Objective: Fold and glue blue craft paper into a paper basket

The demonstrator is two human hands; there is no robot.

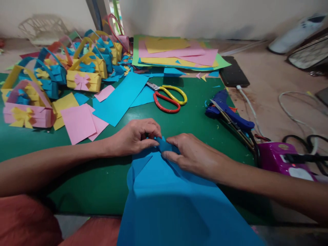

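Observation:
A large sheet of blue paper (166, 198) lies in front of me, its near part hanging over the table's front edge. At its far end the paper is folded, with creased flaps standing up. My left hand (139, 136) pinches the folded end between thumb and fingers. From the other side my right hand (189, 153) grips the same fold, thumb and forefinger pressed on it. The fingertips of both hands nearly meet. Just beyond them lie scissors (167, 99) with one red and one yellow handle, beside a blue paper strip (123, 97).
Small paper baskets (83, 81) with bows crowd the left. Pink paper pieces (78, 124) lie nearby. Stacked coloured sheets (176, 51) are at the back. On the right are a blue glue gun (230, 112), a black phone (234, 73) and a purple box (276, 157) with cables.

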